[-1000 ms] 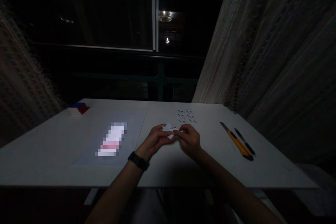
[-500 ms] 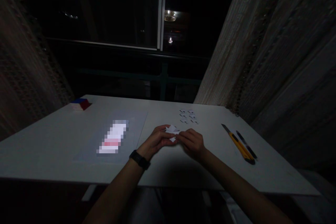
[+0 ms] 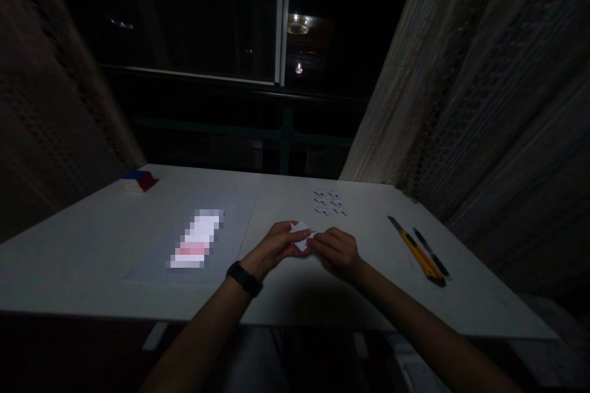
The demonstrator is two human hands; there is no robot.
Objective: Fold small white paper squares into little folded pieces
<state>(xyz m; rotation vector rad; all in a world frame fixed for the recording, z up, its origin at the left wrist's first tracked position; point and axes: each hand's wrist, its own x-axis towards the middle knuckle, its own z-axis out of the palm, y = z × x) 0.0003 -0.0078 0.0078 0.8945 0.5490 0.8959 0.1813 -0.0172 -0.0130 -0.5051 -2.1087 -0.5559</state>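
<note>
White paper piece (image 3: 302, 234), one, small and folded, was held just above the table (image 3: 92, 258) at the centre of the view. It bridged the gap between the two hands, its longer side running roughly left to right, so neither hand was nearer than the other. The left hand (image 3: 271, 249) pinched its left end and the right hand (image 3: 338, 249) its right end, fingers curled closed on it; the dim light hid the finer grip. One wristwatch (image 3: 243, 278) sat on the left wrist. Beyond the hands and slightly right lay six small paper cut-outs (image 3: 329, 202), in two columns of three. Well apart to the right lay one yellow utility knife (image 3: 417, 250) and one black pen (image 3: 431, 252), side by side, long axes pointing away from the person. To the left lay one pale sheet (image 3: 239, 221), and at the far left corner one red-and-blue block (image 3: 137, 181).
</note>
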